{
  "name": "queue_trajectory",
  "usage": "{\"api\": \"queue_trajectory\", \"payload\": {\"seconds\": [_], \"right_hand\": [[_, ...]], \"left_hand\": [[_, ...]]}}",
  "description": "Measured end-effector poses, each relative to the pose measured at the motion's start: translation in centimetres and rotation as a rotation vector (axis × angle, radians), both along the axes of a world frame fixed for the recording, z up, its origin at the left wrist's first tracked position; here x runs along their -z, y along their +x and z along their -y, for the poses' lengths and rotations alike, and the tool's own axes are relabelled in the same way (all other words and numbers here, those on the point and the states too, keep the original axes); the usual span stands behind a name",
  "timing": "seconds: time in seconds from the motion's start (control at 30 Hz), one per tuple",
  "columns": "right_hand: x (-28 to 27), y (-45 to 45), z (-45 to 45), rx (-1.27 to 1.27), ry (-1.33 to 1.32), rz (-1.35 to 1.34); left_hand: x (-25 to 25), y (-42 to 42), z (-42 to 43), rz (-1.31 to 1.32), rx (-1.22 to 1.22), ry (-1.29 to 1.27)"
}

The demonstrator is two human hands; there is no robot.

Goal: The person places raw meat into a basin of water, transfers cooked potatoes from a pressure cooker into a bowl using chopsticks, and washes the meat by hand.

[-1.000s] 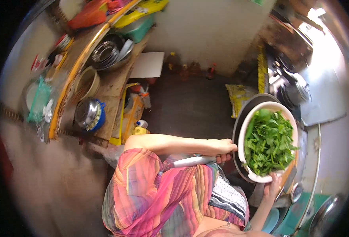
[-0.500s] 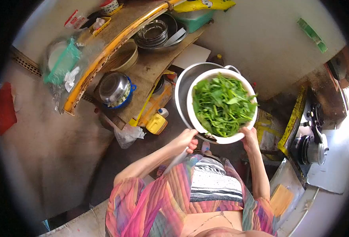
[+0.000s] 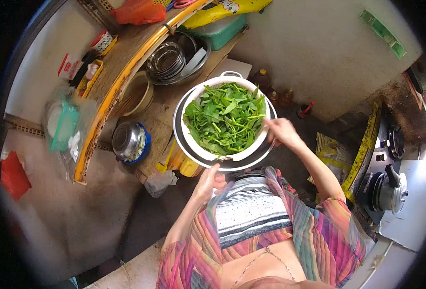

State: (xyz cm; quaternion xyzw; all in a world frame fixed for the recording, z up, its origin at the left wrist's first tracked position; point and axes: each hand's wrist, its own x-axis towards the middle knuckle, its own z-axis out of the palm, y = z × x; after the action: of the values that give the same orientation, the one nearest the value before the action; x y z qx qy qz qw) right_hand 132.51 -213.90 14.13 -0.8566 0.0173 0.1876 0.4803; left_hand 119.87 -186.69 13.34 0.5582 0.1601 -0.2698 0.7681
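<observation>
A white basket [image 3: 260, 143] full of green leafy vegetables [image 3: 225, 118] rests inside a wide metal pan [image 3: 180, 126] with a pale rim and a loop handle at its far side. My left hand [image 3: 209, 185] is closed at the pan's near edge, the fingers wrapped round the part that lies there. At the right side, my right hand [image 3: 283, 132] has its fingers bent at the basket's rim; the fingertips are partly hidden and slightly blurred. Pan and basket are held up in front of my body.
A wooden shelf [image 3: 162, 113] on the left carries steel bowls [image 3: 166, 60] and a lidded blue bowl [image 3: 144, 144]. Along its upper edge runs a rusty yellow rail [image 3: 110, 89]. Bottles [image 3: 286, 98] stand by the back wall. On the right, a pressure cooker [image 3: 391, 190] sits on the stove [image 3: 378, 144].
Basket and pan have moved left in view, and the basket now sits more centrally in the pan. My right hand has shifted from the basket's near edge to its right side.
</observation>
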Motion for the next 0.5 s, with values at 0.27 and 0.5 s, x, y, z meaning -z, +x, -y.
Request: {"api": "queue_trajectory", "payload": {"seconds": [0.27,0.5], "right_hand": [[8.5,3.9,7.5,0.176,0.680,-0.407],[16.0,6.2,4.9,0.589,0.818,-0.254]], "left_hand": [[1.3,8.4,3.1,-0.032,0.179,-0.066],[7.9,20.1,1.3,-0.174,0.427,-0.139]]}}
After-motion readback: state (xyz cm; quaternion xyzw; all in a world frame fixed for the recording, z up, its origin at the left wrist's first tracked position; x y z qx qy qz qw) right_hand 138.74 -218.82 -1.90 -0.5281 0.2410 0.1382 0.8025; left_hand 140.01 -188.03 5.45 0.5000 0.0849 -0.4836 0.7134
